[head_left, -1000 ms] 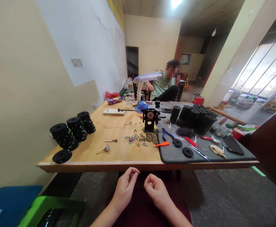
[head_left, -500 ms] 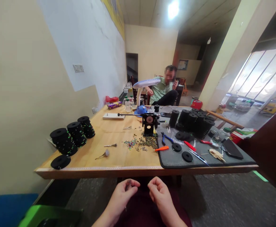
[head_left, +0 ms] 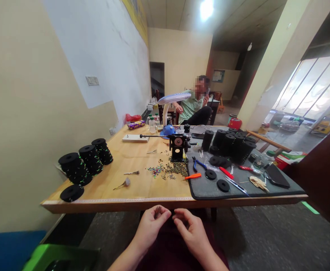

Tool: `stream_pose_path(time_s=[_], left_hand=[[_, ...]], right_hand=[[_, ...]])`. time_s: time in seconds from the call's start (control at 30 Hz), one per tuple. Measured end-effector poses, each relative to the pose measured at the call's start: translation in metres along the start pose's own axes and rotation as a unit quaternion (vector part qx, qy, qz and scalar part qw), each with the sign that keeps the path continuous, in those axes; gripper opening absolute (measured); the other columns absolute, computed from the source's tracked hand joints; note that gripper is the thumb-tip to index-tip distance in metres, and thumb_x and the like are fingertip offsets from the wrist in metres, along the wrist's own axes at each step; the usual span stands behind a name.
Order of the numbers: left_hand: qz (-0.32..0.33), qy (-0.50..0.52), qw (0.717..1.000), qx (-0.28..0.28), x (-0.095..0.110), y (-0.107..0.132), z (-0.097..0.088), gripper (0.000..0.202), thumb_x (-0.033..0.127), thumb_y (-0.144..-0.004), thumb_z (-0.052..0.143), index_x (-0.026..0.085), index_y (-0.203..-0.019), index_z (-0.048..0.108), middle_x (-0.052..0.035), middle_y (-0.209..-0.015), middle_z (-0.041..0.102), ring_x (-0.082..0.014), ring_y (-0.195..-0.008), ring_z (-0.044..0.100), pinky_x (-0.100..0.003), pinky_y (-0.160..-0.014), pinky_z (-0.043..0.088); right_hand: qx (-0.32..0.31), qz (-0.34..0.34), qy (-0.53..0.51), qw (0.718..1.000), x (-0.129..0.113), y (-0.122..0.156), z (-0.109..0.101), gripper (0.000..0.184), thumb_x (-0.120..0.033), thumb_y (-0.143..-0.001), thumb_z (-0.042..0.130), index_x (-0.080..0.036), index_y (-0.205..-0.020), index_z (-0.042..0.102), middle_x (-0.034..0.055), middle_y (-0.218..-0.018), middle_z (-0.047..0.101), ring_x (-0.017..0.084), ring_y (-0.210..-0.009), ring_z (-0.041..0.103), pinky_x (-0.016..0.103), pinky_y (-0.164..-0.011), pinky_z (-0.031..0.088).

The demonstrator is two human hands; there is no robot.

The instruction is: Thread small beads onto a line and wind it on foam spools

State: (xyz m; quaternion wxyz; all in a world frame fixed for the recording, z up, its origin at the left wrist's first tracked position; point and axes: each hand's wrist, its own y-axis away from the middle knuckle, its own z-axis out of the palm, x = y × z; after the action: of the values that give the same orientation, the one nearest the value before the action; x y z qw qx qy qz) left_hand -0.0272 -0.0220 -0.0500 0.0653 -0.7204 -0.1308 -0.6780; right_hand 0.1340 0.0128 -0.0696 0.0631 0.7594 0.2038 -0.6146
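My left hand (head_left: 151, 227) is in front of the table's near edge, low in the view. Its thumb and forefinger are pinched together; anything between them is too small to make out. Close to its right, my right hand (head_left: 192, 229) has its thumb and forefinger slightly apart, with nothing visible in the gap. The two sets of fingertips face each other across a narrow space. Beyond them, small coloured beads (head_left: 155, 171) and brassy pieces (head_left: 179, 169) lie on the wooden table (head_left: 97, 192), beside a black hand-cranked winder (head_left: 177, 147).
Black spools (head_left: 74, 167) stand at the left. On a grey mat (head_left: 204, 190) are blue-handled pliers (head_left: 199, 163), an orange tool (head_left: 193, 176), a red cutter (head_left: 226, 172) and more black spools (head_left: 228, 145). A lamp (head_left: 169, 130) and a seated person (head_left: 194, 107) are behind.
My hands have risen slightly and come closer together. The left fingers, which showed something dark between them, now pinch at the tips; the right thumb and forefinger have parted.
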Motion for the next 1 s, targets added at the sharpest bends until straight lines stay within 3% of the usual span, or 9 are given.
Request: stream_pose_path(time_s=[0.1,0.17,0.27,0.37,0.53,0.67,0.73,0.9,1.0], left_hand=[[0.031,-0.036,0.999,-0.002,0.001,0.0,0.0,0.038,0.053,-0.066,0.067,0.015,-0.06,0.063,0.0036,-0.05,0.051,-0.011,-0.05,0.041,-0.022,-0.052,0.034],[0.049,-0.05,0.998,-0.01,0.002,0.0,0.0,0.036,0.05,-0.069,0.066,0.015,-0.062,0.063,0.0024,-0.052,0.054,-0.0119,-0.051,0.044,-0.022,-0.052,0.036],[0.075,-0.067,0.995,-0.018,0.001,0.001,0.001,0.029,0.043,-0.074,0.062,0.016,-0.064,0.063,0.0,-0.058,0.06,-0.0136,-0.055,0.049,-0.023,-0.055,0.038],[0.101,-0.114,0.988,-0.021,0.0,0.0,-0.001,0.024,0.036,-0.078,0.059,0.016,-0.066,0.063,-0.0004,-0.058,0.06,-0.0133,-0.054,0.049,-0.023,-0.053,0.037],[0.142,-0.227,0.963,-0.034,0.004,-0.016,-0.015,0.022,0.032,-0.082,0.054,0.017,-0.072,0.065,-0.003,-0.064,0.065,-0.0167,-0.061,0.056,-0.025,-0.057,0.039],[0.129,-0.452,0.883,-0.003,0.016,-0.043,-0.035,0.017,0.027,-0.082,0.053,0.021,-0.092,0.064,-0.0061,-0.086,0.071,-0.0218,-0.08,0.063,-0.029,-0.07,0.043],[0.114,-0.505,0.856,0.008,0.021,-0.058,-0.044,0.02,0.02,-0.079,0.053,0.02,-0.096,0.063,-0.0087,-0.097,0.069,-0.0242,-0.091,0.062,-0.031,-0.078,0.042],[0.111,-0.534,0.838,0.007,0.031,-0.083,-0.064,0.034,0.021,-0.074,0.06,0.021,-0.108,0.061,-0.0086,-0.111,0.067,-0.0244,-0.105,0.058,-0.031,-0.089,0.041],[0.11,-0.546,0.829,0.043,0.04,-0.098,-0.083,0.032,0.024,-0.082,0.052,0.02,-0.113,0.059,-0.0096,-0.119,0.064,-0.0234,-0.112,0.054,-0.032,-0.094,0.038]], right_hand=[[0.03,0.01,-0.027,0.999,-0.009,-0.007,-0.007,0.034,-0.041,-0.081,0.062,-0.02,-0.106,0.066,0.0126,-0.101,0.069,0.027,-0.089,0.063,0.031,-0.066,0.051],[-0.008,0.046,-0.099,0.994,-0.013,-0.01,-0.004,0.04,-0.045,-0.079,0.063,-0.02,-0.111,0.062,0.0123,-0.105,0.067,0.027,-0.092,0.062,0.028,-0.055,0.052],[-0.101,0.1,-0.2,0.969,-0.012,-0.014,0.01,0.044,-0.048,-0.073,0.069,-0.018,-0.104,0.059,0.0067,-0.086,0.068,0.019,-0.073,0.063,0.024,-0.052,0.049],[-0.142,0.121,-0.213,0.959,-0.003,-0.017,0.022,0.041,-0.053,-0.072,0.067,-0.016,-0.083,0.055,-0.0038,-0.052,0.057,0.008,-0.042,0.046,0.018,-0.042,0.036],[-0.097,0.11,-0.183,0.972,0.017,-0.025,0.023,0.05,-0.066,-0.066,0.063,-0.021,-0.065,0.044,-0.0111,-0.037,0.037,0.005,-0.034,0.027,0.019,-0.038,0.018],[-0.064,0.137,-0.18,0.972,0.027,-0.03,0.018,0.057,-0.077,-0.058,0.059,-0.022,-0.063,0.042,-0.0127,-0.031,0.03,0.005,-0.031,0.022,0.02,-0.036,0.014],[-0.052,0.142,-0.185,0.971,0.031,-0.031,0.018,0.058,-0.078,-0.057,0.059,-0.022,-0.063,0.043,-0.0126,-0.03,0.029,0.005,-0.03,0.02,0.02,-0.036,0.013],[-0.024,0.151,-0.226,0.962,0.037,-0.028,0.019,0.058,-0.076,-0.054,0.064,-0.022,-0.064,0.044,-0.013,-0.029,0.03,0.004,-0.028,0.02,0.018,-0.034,0.012],[-0.021,0.16,-0.239,0.958,0.037,-0.025,0.018,0.056,-0.073,-0.056,0.066,-0.021,-0.067,0.046,-0.0107,-0.03,0.039,0.003,-0.026,0.022,0.017,-0.033,0.012]])
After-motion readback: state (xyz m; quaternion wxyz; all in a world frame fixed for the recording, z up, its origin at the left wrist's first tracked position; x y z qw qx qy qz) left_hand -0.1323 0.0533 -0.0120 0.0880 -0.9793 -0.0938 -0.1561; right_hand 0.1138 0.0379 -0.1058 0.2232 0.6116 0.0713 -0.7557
